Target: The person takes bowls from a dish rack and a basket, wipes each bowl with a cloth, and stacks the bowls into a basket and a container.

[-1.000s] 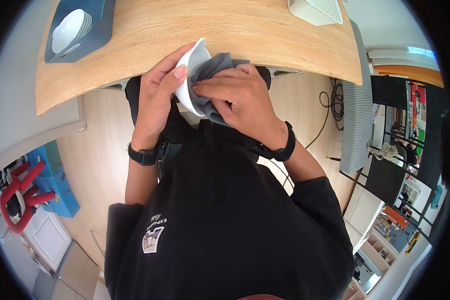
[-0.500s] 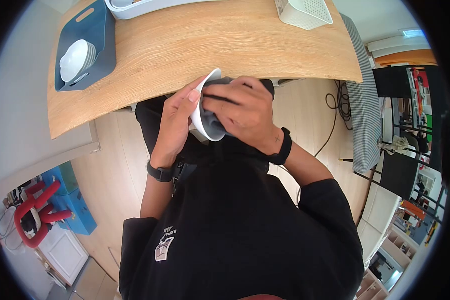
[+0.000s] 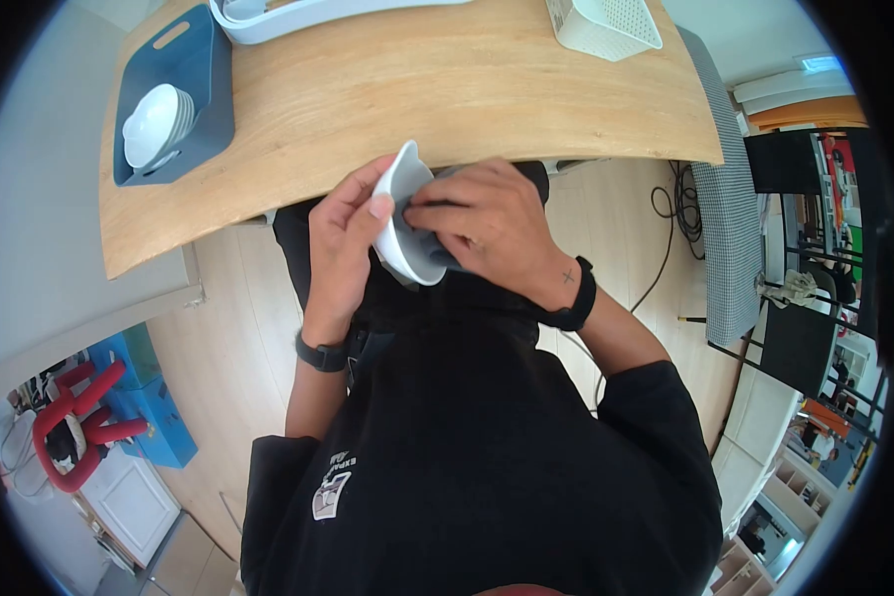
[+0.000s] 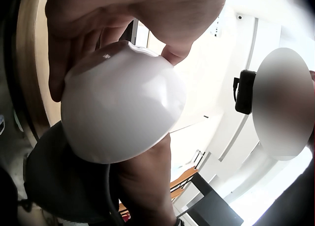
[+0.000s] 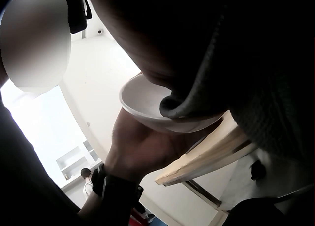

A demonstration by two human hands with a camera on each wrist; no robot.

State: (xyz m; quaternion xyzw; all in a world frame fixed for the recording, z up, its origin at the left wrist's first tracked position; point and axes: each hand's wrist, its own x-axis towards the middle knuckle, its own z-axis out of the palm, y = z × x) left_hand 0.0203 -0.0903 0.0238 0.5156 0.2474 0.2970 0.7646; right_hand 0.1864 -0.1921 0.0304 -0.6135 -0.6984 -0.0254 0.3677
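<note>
Head view: a white bowl [image 3: 403, 246] is held in the air just past the near edge of the counter [image 3: 368, 99], above the lap of a seated person. It is tipped on its side, with its hollow turned toward the right hand [image 3: 492, 221]. By the left hand [image 3: 342, 238] the bowl is gripped at the rim, the thumb set on one side and the fingers spread over the outside. By the right hand, its fingers bent, a grey cloth [image 4: 69, 181] is held and pressed into the hollow. In the right wrist view a fold of the cloth is seen inside the bowl, while the rest is left hanging below the hand; the fingertips are hidden there. Black bands [image 3: 574, 298] are worn on both wrists.

On the counter, stacked bowls [image 3: 154, 127] are held in a blue bin [image 3: 216, 129] at the left. A white tray [image 3: 313, 22] is placed at the far side, just beside the bin, and a white basket [image 3: 606, 42] is set well apart from both, at the far right. Coiled cable [image 3: 680, 209] is seen on the floor [image 3: 606, 223].
</note>
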